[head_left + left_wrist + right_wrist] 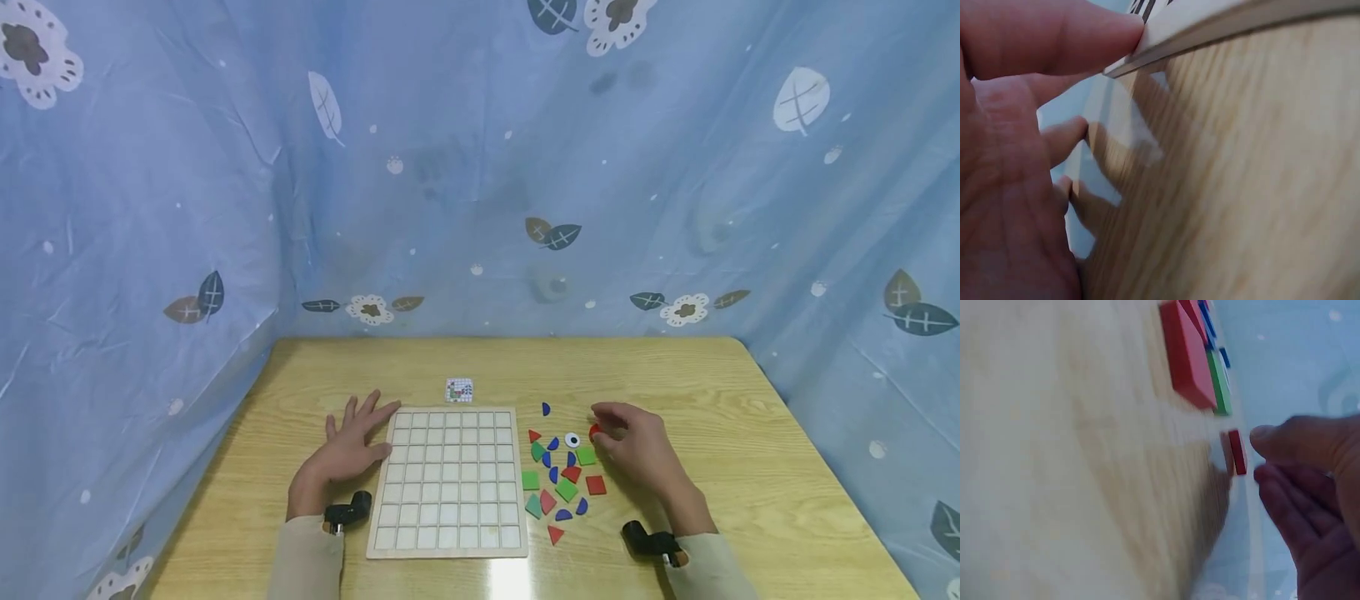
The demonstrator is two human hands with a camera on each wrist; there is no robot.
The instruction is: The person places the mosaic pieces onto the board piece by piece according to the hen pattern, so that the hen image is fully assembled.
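Observation:
My left hand lies at the left edge of the gridded wooden board, fingers spread. The left wrist view shows the thumb against the board's side and other fingertips on the table. My right hand is over the right side of the pieces, thumb and fingers bent and parted around a small red piece. In the right wrist view that red piece is on the table, just short of the thumb tip of the right hand, with a narrow gap between them.
Several blue half-rounds, green squares, a red square, red triangles and a white disc with a dark centre lie right of the board. A small patterned card is behind it. A blue curtain surrounds the table.

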